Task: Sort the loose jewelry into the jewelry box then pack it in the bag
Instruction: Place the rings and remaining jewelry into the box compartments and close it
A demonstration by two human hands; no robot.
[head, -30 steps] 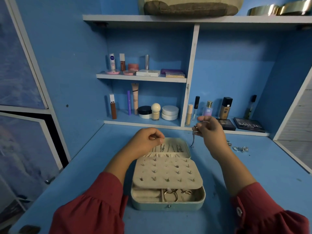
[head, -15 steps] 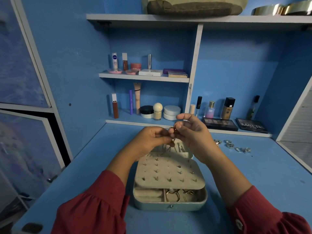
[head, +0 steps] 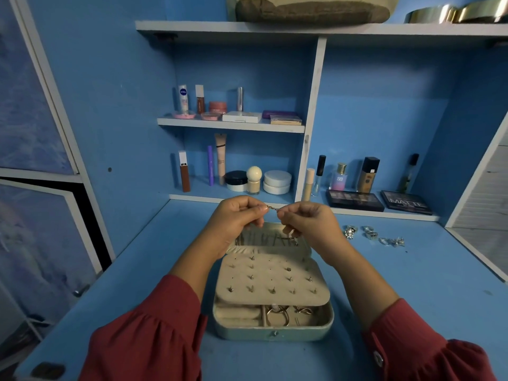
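Note:
An open pale green jewelry box (head: 275, 329) lies on the blue desk, its cream earring panel (head: 272, 281) studded with several earrings and rings showing in the front compartment. Above the box's raised lid, my left hand (head: 236, 218) and my right hand (head: 308, 221) each pinch an end of a thin chain (head: 272, 208) stretched between them. Several loose silver rings (head: 372, 235) lie on the desk to the right of the box. A brown bag (head: 310, 9) rests on the top shelf.
Cosmetics fill the back shelves: tubes and jars (head: 253, 180) behind the box, bottles (head: 368, 174) and two dark palettes (head: 354, 200) at the right. Gold bowls (head: 456, 12) stand on the top shelf. A mirrored panel (head: 35, 243) borders the desk's left edge.
My right hand brought the dangling chain in from the right to meet my left hand. Both hands then drew slightly apart, stretching the chain between them above the lid.

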